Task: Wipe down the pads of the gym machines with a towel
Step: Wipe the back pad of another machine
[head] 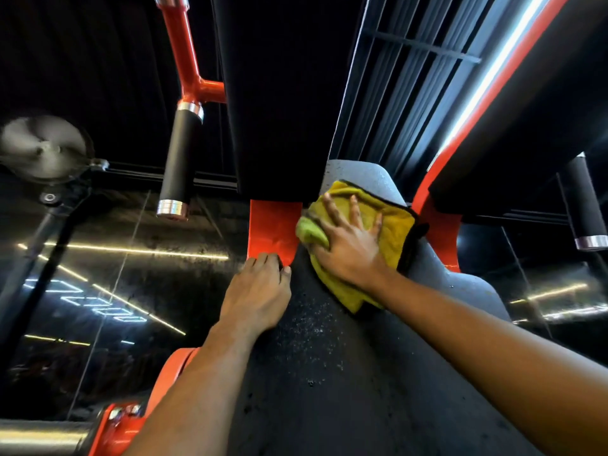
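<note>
A black padded seat (316,373) of an orange-framed gym machine fills the lower middle of the head view, speckled with droplets. A yellow-green towel (393,225) lies bunched on the pad's narrow far end. My right hand (348,245) presses flat on the towel with fingers spread. My left hand (258,291) rests on the pad's left edge, with its fingers curled over the side near the orange bracket (274,228).
A tall black back pad (279,93) rises just beyond the seat. An orange bar with a black grip (179,159) hangs to the left, another grip (585,199) stands at the right. Glossy dark floor lies on both sides. A steel bar (39,436) is at the bottom left.
</note>
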